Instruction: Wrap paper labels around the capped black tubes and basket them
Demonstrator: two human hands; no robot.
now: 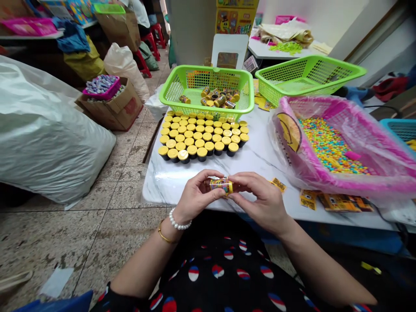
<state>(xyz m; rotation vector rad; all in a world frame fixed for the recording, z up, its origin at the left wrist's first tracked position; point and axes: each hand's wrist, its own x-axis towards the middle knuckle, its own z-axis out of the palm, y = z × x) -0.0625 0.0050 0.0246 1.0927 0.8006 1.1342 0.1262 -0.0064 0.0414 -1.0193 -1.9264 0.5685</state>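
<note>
A small candy jar [221, 185] with a colourful printed wrapper and a yellow end lies sideways between my hands, above the table's front edge. My left hand [191, 195] is closed round the left part, with fingers on top and thumb in front. My right hand [264, 200] pinches the yellow end between thumb and fingers. Beyond them, rows of dark jars with yellow lids [201, 152] stand upright, packed close together. Behind those, a green basket [165, 100] holds several wrapped jars [220, 100] lying loose.
At right, a pink basket [354, 184] lined with clear plastic holds many coloured candies [328, 147]. Printed yellow-and-black wrappers [344, 202] lie by its front edge. Another green basket [273, 93] stands behind it. A large white sack [48, 134] sits on the floor at left.
</note>
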